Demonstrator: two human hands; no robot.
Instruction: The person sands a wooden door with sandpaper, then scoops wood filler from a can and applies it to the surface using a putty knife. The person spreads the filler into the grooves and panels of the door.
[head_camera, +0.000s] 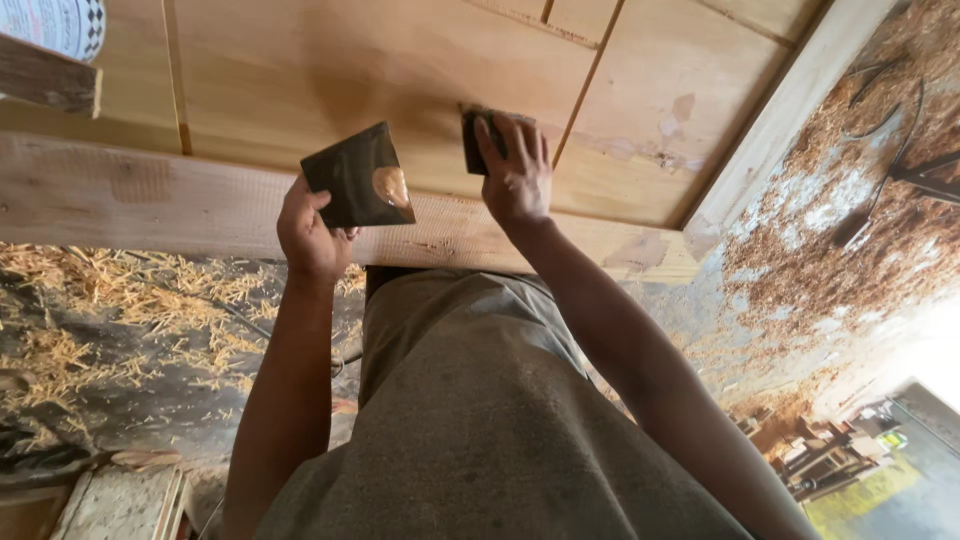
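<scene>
Right hand (517, 175) presses a dark folded sandpaper pad (472, 142) flat on the pale wooden panel (400, 70) near its front edge, best kept flat along the grain; left hand (312, 232) grips a dark square sandpaper sheet (357, 178).

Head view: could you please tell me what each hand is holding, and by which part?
The left hand grips a dark square sheet by its lower left corner. The right hand presses a small dark pad flat against the wooden panel.
</scene>
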